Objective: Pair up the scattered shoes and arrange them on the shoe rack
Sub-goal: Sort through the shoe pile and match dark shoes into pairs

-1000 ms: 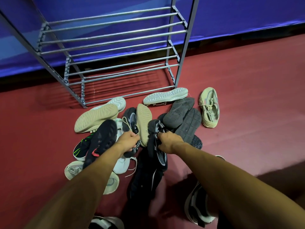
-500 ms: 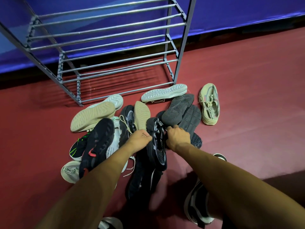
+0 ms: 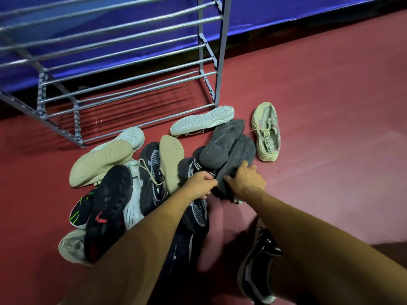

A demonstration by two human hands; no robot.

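A pile of mixed shoes lies on the red floor in front of the grey metal shoe rack (image 3: 221, 62), whose shelves hold nothing. My left hand (image 3: 201, 183) is closed on the collar of a black-and-white knit shoe (image 3: 197, 211) with a lettered strap. My right hand (image 3: 246, 179) grips the edge of a dark grey shoe (image 3: 242, 148) lying sole up. A second dark grey sole (image 3: 222, 140) rests against it. Another black knit shoe (image 3: 152, 170) lies left of my left hand, beside a tan sole (image 3: 170, 159).
A beige sneaker (image 3: 266, 133) sits upright alone at the right. A pale sole (image 3: 202, 121) lies by the rack's foot. Left of my arm are a tan sole (image 3: 100, 161), a black shoe with a red mark (image 3: 108, 208) and a black-and-green shoe (image 3: 79, 211). My shod foot (image 3: 257, 260) is below.
My left hand moved right from the left knit shoe onto the strapped knit shoe. My right hand let go of that shoe and went to the dark grey sole-up shoe.
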